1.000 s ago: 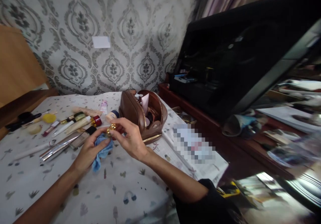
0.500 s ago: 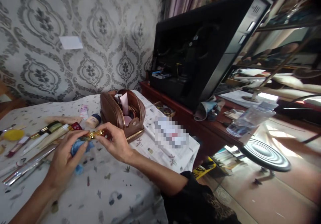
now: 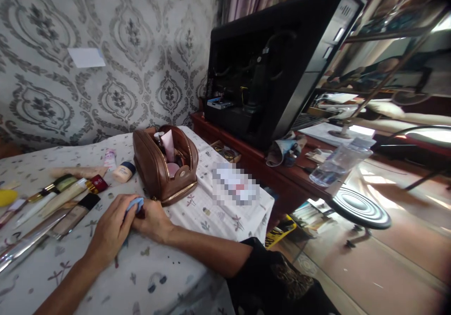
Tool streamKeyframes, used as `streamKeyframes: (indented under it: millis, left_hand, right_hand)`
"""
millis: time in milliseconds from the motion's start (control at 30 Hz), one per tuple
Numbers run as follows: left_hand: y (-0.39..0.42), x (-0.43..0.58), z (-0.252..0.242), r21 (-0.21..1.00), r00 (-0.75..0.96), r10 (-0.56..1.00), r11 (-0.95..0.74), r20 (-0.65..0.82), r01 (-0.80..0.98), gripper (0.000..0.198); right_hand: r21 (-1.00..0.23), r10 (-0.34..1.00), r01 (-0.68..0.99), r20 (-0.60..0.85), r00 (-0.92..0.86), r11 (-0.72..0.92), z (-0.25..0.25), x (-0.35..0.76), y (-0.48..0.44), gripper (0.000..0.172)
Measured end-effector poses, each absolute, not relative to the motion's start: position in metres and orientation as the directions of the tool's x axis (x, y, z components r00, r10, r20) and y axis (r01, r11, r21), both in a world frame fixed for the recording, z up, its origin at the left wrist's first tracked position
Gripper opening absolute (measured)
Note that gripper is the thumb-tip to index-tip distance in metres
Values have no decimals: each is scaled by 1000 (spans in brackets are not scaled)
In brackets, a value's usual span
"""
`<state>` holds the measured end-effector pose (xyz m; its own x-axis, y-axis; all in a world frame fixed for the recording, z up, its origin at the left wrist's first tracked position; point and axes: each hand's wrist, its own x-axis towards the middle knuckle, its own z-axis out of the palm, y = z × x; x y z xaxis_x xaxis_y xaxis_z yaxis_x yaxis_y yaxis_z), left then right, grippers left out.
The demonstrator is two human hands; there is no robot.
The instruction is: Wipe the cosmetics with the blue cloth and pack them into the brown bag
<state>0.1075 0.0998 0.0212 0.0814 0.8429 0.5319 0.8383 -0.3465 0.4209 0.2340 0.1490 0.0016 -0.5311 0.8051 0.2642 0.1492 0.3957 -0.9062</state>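
My left hand [image 3: 107, 225] is closed around a blue cloth [image 3: 136, 204], with a fold of it showing above the fingers. Pressed against it, my right hand [image 3: 153, 223] is closed on a small amber-and-gold object, now almost wholly hidden between hands and cloth. Just behind them stands an unzipped brown toiletry bag [image 3: 148, 169], with a pink tube [image 3: 168, 145] sticking out of it. To the left of my hands lie a foundation bottle [image 3: 72, 218] with a black cap, a dark red-capped tube [image 3: 66, 195] and a small cream jar [image 3: 122, 173].
Several more cosmetics lie at the left on the patterned tablecloth [image 3: 141, 277]. A blurred-out packet [image 3: 236, 185] is near its right edge. Beyond, a dark red desk [image 3: 253, 162] carries an open black computer case [image 3: 268, 80] and a tilted clear bottle [image 3: 338, 162].
My hands have come together and moved slightly down; the cloth now covers the amber-and-gold object, which showed between them before. The foundation bottle has come into plain view. The whole view has shifted a little.
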Motion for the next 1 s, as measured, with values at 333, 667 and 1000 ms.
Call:
streamKeyframes:
  millis: [333,667,1000]
  left_hand:
    - [98,84,22,350,78,888,-258,453,901,34]
    - [100,70,29,490,-76,933,-115,353,864,40]
    - [100,82,33,973,-457,889,116,-13,197,46]
  right_hand:
    - [-980,832,10,162,-530,198,-12,227,153,28]
    - [-981,846,-85,191,-498,172,2,236,147,16]
    - [-915,803,-109,393,-448,388,11,249,143,24]
